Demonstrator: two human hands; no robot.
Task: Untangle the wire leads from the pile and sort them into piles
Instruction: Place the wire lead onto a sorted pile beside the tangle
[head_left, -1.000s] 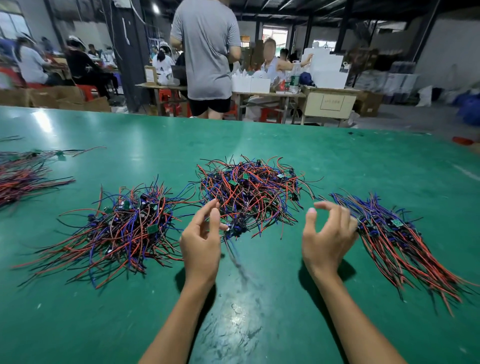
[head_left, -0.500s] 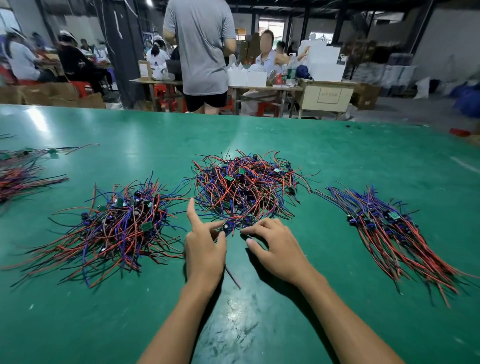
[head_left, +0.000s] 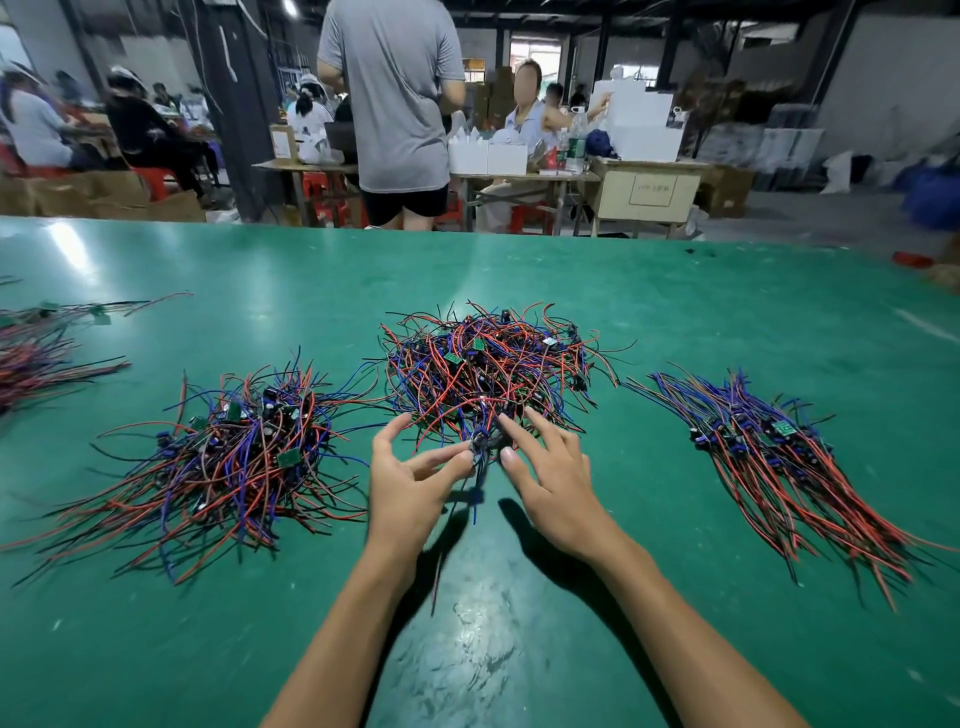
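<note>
Leads (head_left: 480, 449): both hands now meeting at the middle pile's (head_left: 488, 364) near edge.
My left hand (head_left: 410, 483) is pinching one unit; right hand (head_left: 550, 478), fingers spread, is arriving from the sorted pile (head_left: 779, 457).

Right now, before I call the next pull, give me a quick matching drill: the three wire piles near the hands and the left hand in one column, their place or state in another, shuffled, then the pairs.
Things:
1. centre pile
2. right pile
3. left pile
4. left hand

Place or state:
A. wires combed mostly parallel, running toward the near right
B. loose tangle, left of both hands
C. dense tangled mound directly beyond the hands
D. fingertips at a small dark component on the mound's near edge

Pairs: 1-C, 2-A, 3-B, 4-D
</note>
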